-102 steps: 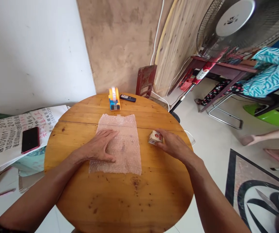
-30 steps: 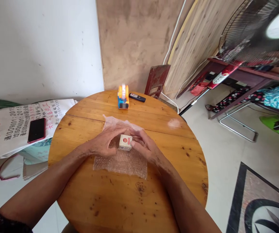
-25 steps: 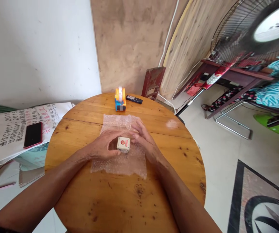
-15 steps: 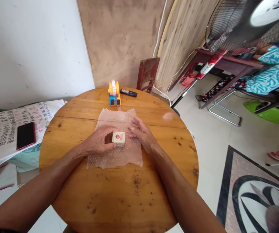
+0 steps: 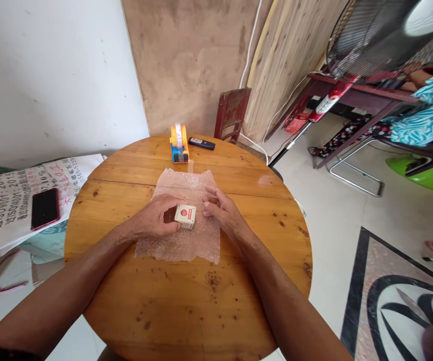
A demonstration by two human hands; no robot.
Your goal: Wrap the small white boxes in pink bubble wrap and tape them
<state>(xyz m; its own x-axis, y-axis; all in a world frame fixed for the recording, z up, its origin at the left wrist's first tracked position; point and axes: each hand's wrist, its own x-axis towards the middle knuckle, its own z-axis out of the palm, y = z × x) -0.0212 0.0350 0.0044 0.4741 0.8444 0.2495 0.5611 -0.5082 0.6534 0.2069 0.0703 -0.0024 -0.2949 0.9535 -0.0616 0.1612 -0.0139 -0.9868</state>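
Note:
A small white box with red print is over the middle of a sheet of bubble wrap. My left hand grips the box from its left side, thumb at the near edge and fingers behind. To the right of the box, my right hand rests at the wrap's right edge, holding nothing, its fingers partly curled and apart. The wrap lies flat on a round wooden table.
Behind the wrap stand an orange and blue tape dispenser and a dark remote. A phone lies on printed sheets at left. A chair, a fan and a seated person are beyond.
The view has shifted slightly, moving the scene a little to the right. My right hand's fingers are curled slightly more. My left hand keeps its grip on the box.

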